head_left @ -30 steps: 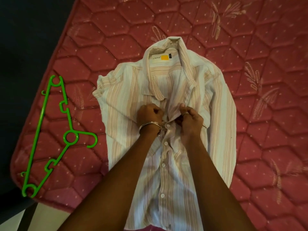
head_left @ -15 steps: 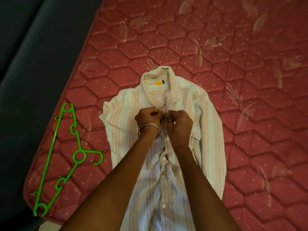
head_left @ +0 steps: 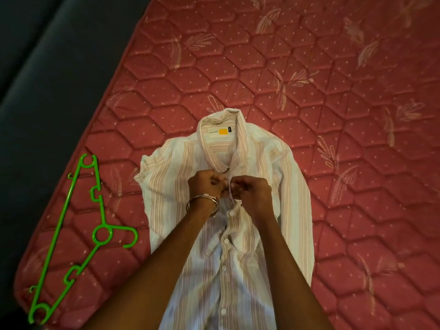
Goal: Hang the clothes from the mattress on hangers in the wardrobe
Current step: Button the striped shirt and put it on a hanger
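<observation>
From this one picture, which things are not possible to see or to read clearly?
- Head view: the button or buttonhole the left hand and right hand work on is hidden by their curled fingers.
- The striped shirt hem is cut off by the bottom edge and covered by the forearms.
- The collar label text is too small to read.
- The wardrobe is out of view.
- The green hanger is fully visible.

Quilted cloth mattress [head_left: 309,67], crinkled woven shirt [head_left: 166,186], glossy plastic hanger [head_left: 100,208], shiny metal bangle [head_left: 202,198].
</observation>
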The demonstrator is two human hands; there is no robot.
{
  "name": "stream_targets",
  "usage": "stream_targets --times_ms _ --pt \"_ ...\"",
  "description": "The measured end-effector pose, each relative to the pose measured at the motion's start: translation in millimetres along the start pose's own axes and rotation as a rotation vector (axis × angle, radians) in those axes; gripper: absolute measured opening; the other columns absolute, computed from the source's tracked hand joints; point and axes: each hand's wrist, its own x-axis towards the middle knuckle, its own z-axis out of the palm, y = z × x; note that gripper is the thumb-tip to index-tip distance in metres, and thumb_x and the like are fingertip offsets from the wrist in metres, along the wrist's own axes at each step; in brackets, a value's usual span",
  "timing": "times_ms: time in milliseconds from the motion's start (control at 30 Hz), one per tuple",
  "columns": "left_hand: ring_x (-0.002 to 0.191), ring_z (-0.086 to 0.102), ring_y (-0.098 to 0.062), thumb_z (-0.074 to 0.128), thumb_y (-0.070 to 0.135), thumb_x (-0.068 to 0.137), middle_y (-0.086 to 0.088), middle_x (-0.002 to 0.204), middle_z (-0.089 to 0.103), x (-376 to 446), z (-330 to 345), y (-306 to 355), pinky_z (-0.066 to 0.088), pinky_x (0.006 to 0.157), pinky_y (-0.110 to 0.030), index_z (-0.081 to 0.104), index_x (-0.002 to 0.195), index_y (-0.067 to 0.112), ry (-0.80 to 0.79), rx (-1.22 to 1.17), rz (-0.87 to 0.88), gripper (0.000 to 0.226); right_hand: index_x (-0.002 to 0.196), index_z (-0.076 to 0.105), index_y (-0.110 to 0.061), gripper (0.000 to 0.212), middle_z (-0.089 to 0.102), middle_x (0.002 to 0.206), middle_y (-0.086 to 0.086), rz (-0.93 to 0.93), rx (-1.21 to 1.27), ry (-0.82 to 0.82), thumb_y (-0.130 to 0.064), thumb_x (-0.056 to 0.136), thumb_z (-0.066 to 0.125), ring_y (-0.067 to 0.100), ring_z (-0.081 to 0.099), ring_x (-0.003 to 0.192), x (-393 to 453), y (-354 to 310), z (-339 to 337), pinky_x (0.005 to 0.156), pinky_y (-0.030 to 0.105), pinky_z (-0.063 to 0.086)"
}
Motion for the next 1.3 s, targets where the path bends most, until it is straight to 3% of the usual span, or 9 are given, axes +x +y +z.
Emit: stream_targets --times_ms 267,367,500,633,767,867,1067,1200,1300 --pt "0.066 0.068 -0.022 0.075 0.001 0.076 -0.016 0.08 0.072 -0.9 2.8 -19.4 0.06 0.065 -0.032 0.073 0.086 -0.001 -0.003 0.046 0.024 0.011 0.078 0.075 -0.031 0.023 0.072 0.075 0.012 0.082 0.18 -0.087 -0.013 0.089 0.066 0.04 0.067 0.076 -6.8 9.3 2.8 0.075 0.054 0.055" --pt "0.072 0.066 -0.017 0.074 0.01 0.079 -0.008 0.083 0.072 -1.5 2.4 -20.5 0.054 0.069 -0.024 0.074 0.088 0.003 -0.016 0.15 0.039 0.011 0.087 0.075 -0.02 0.007 0.073 0.076 0.007 0.081 0.144 -0.06 -0.02 0.088 0.068 0.029 0.07 0.075 -10.6 12.2 7.5 0.074 0.05 0.057" --pt "0.075 0.062 -0.02 0.066 0.007 0.084 -0.009 0.084 0.07 1.1 -0.3 -28.7 0.049 0.068 -0.025 0.07 0.084 0.006 0.055 0.17 -0.013 0.005 0.083 0.069 -0.017 0.01 0.068 0.077 0.002 0.156 0.193 0.257 -0.017 0.083 0.059 0.023 0.064 0.074 -8.5 21.1 4.1 0.073 0.046 0.055" --pt "0.074 0.067 -0.037 0.062 0.012 0.084 -0.015 0.079 0.069 9.6 -13.0 -41.1 0.058 0.068 -0.051 0.066 0.078 0.016 0.21 -0.027 -0.205 0.008 0.073 0.06 -0.014 0.021 0.058 0.07 0.003 0.32 0.328 0.534 -0.003 0.088 0.05 0.023 0.057 0.072 -7.7 21.0 -11.1 0.071 0.045 0.057" --pt "0.061 0.062 -0.026 0.065 0.004 0.083 -0.01 0.068 0.065 0.6 -17.9 -34.8 0.057 0.061 -0.039 0.066 0.074 0.013 0.031 -0.075 -0.234 0.013 0.077 0.056 -0.016 0.018 0.05 0.066 0.004 0.259 0.275 0.426 -0.003 0.089 0.055 0.023 0.051 0.065 -9.8 25.0 -3.4 0.067 0.044 0.053" --pt "0.068 0.065 -0.024 0.067 0.008 0.084 -0.006 0.071 0.067 -2.5 -17.3 -29.4 0.058 0.066 -0.036 0.069 0.074 0.014 -0.201 0.165 -0.153 0.011 0.066 0.049 -0.028 0.033 0.045 0.057 -0.006 0.205 0.127 0.295 -0.004 0.088 0.055 0.013 0.046 0.058 -8.8 26.2 0.6 0.063 0.039 0.046" --pt "0.079 0.064 -0.032 0.06 0.052 0.084 -0.012 0.075 0.064 46.2 -18.6 -2.1 0.041 0.062 -0.03 0.064 0.075 0.004 0.204 0.421 -0.177 0.049 0.06 0.044 -0.011 0.037 0.041 0.055 0.001 0.092 0.062 0.223 -0.016 0.091 0.063 0.008 0.038 0.053 -5.3 17.4 -10.4 0.054 0.027 0.036" --pt "0.094 0.065 -0.035 0.061 0.072 0.07 -0.018 0.102 0.069 83.4 -13.6 9.2 0.051 0.074 -0.04 0.066 0.105 0.001 0.036 0.618 -0.237 0.079 0.085 0.057 0.002 0.042 0.049 0.069 0.005 0.154 0.23 0.303 -0.04 0.087 0.066 0.011 0.046 0.063 23.1 1.5 -18.6 0.057 0.024 0.042" --pt "0.096 0.064 -0.034 0.062 0.064 0.076 -0.016 0.104 0.067 91.7 -2.5 7.9 0.051 0.077 -0.041 0.065 0.107 0.006 -0.009 0.731 -0.167 0.066 0.128 0.052 -0.005 0.06 0.066 0.104 0.01 0.297 0.217 0.34 -0.039 0.083 0.072 0.016 0.058 0.083 59.0 -11.5 -23.6 0.069 0.023 0.046"
